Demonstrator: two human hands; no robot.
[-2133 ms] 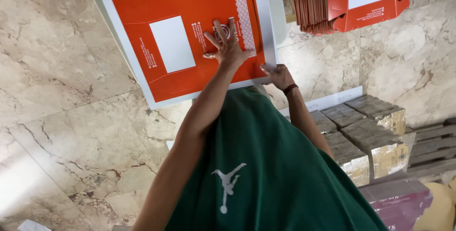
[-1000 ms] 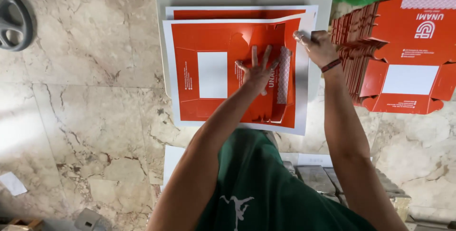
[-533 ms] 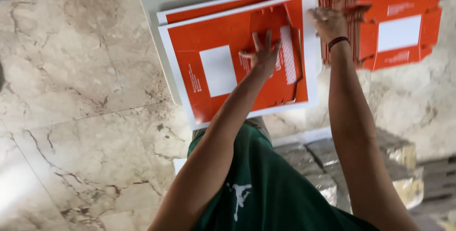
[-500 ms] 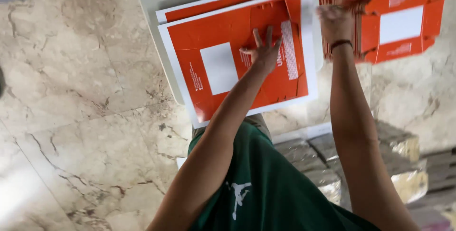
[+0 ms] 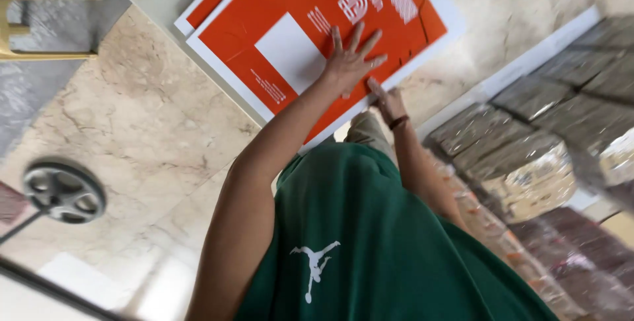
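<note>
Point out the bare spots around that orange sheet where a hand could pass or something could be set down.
Bare marble floor lies open left of the orange cardboard sheet, between it and the round fan base. More bare floor shows at upper right. Crowded: the wrapped bundles on the right, and the sheet's near edge, where the left hand and right hand press.

A flat orange cardboard sheet (image 5: 317, 37) covers most of the white table (image 5: 165, 10). Open marble floor (image 5: 132, 129) lies to its left, broken only by a round black wheel (image 5: 64, 192). Wrapped bundles (image 5: 528, 162) crowd the right side, close beside the right hand (image 5: 388, 102).
</note>
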